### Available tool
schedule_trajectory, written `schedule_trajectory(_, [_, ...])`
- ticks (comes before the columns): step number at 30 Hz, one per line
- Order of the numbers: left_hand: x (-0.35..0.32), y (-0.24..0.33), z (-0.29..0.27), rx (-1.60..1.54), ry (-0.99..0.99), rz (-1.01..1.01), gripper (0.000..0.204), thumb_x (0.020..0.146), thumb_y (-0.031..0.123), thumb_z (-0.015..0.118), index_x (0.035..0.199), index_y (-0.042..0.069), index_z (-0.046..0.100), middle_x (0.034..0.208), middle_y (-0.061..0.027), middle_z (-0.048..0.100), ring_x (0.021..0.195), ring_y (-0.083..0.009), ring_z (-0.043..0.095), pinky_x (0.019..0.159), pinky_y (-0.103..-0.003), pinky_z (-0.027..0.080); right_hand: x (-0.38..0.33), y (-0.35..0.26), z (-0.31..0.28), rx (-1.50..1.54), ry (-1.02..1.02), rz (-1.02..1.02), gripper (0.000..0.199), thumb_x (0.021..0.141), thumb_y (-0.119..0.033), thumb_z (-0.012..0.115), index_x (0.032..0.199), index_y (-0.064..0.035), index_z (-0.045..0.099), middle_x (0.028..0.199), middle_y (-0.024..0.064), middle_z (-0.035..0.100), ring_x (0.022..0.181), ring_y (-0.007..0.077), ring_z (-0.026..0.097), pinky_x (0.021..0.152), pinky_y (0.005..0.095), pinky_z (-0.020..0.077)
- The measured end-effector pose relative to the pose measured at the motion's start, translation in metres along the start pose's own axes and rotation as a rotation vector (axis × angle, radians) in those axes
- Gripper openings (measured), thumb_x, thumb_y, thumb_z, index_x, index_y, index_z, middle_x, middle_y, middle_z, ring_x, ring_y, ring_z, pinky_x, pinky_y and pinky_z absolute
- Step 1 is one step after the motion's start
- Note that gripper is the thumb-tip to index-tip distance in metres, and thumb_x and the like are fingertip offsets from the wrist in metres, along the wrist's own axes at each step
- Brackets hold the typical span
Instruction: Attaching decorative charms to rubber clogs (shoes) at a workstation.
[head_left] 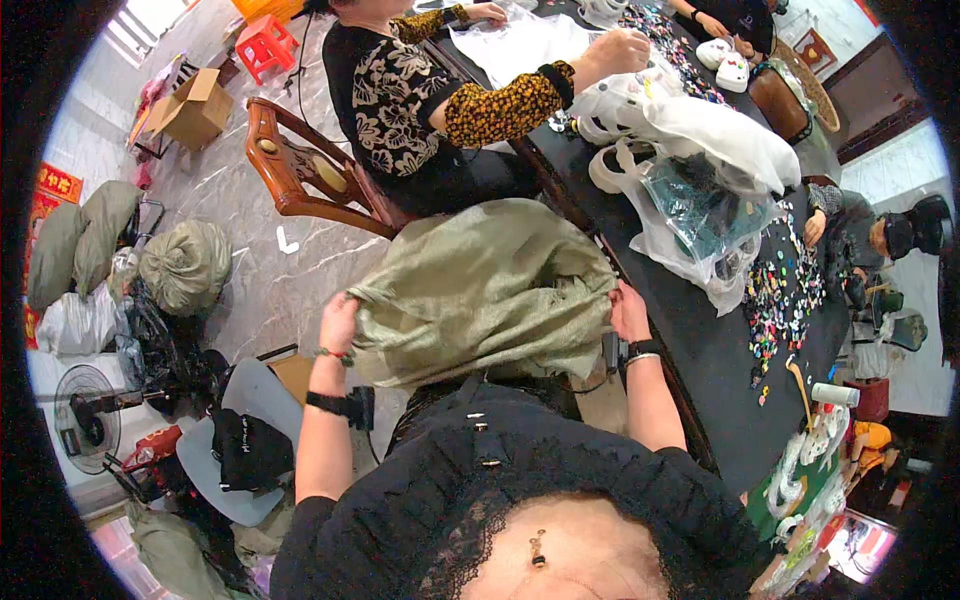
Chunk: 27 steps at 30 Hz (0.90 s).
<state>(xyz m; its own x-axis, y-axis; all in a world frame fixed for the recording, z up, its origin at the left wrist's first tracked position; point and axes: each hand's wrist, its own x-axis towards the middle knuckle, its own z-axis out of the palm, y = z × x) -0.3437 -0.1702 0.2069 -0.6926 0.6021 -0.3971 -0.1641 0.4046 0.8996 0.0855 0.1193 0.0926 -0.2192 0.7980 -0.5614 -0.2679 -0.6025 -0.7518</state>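
Observation:
A large olive-green woven sack [480,290] spreads out in front of my body, its cloth creased and slack. My left hand [338,322] is closed on the sack's left edge. On the other side, my right hand [628,312] grips its right edge, close to the dark table's side. The sack hangs between both hands and covers what lies under it; I cannot tell whether anything is inside.
A dark table [690,360] on my right bears white plastic bags [690,220] and scattered colourful small pieces [775,310]. Ahead, a person in a floral top sits on a wooden chair [310,170]. Left are filled sacks [185,265], a fan [90,415] and a grey chair [235,440].

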Motion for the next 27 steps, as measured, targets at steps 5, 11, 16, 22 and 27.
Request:
schedule_trajectory(5, [0.051,0.005,-0.035,0.394,0.093,0.06,0.03,0.082,0.019,0.053,0.096,-0.006,0.061,0.09,-0.0111,0.065,0.081,-0.0158,0.058,0.073,-0.03,0.044,-0.003,-0.006,0.024,-0.563,0.03,-0.074,0.021,0.082,-0.015,0.059,0.094,-0.0016,0.048,0.079,0.004,0.054,0.072,0.0138,0.051,0.068,0.0273,0.0421])
schedule_trajectory(11, [0.104,-0.02,-0.049,0.444,0.064,0.117,0.035,0.082,0.028,0.048,0.088,-0.003,0.062,0.079,-0.0145,0.062,0.073,-0.024,0.059,0.064,-0.037,0.045,-0.05,0.011,0.064,-1.343,-0.012,-0.531,0.03,0.076,-0.016,0.063,0.104,-0.0085,0.054,0.108,0.0134,0.052,0.106,0.0316,0.049,0.091,0.0388,0.0387])
schedule_trajectory(16, [0.135,-0.053,-0.066,0.505,-0.083,0.025,0.042,0.076,0.029,0.058,0.096,-0.008,0.061,0.089,-0.0173,0.064,0.079,-0.0229,0.061,0.07,-0.035,0.047,-0.131,0.024,0.088,-1.436,0.126,-0.804,0.027,0.076,-0.014,0.062,0.102,-0.0125,0.055,0.122,0.0122,0.045,0.125,0.0353,0.033,0.101,0.0461,0.0273])
schedule_trajectory(22, [0.172,-0.062,-0.129,0.223,-0.201,-0.055,0.037,0.075,0.023,0.061,0.1,-0.005,0.063,0.095,-0.0123,0.064,0.081,-0.0233,0.061,0.071,-0.036,0.048,-0.25,0.076,0.074,-1.305,0.407,-0.981,0.018,0.075,-0.008,0.06,0.093,-0.0089,0.056,0.116,0.0139,0.049,0.116,0.035,0.042,0.096,0.0442,0.0345])
schedule_trajectory(27, [0.171,-0.067,-0.183,0.035,-0.171,-0.288,0.026,0.081,0.019,0.058,0.1,0.001,0.06,0.092,-0.0096,0.063,0.071,-0.0239,0.06,0.055,-0.036,0.048,-0.371,0.178,0.029,-1.203,0.648,-0.685,0.009,0.078,-0.005,0.055,0.086,-0.0032,0.055,0.105,0.0165,0.052,0.103,0.0329,0.05,0.087,0.0408,0.0422])
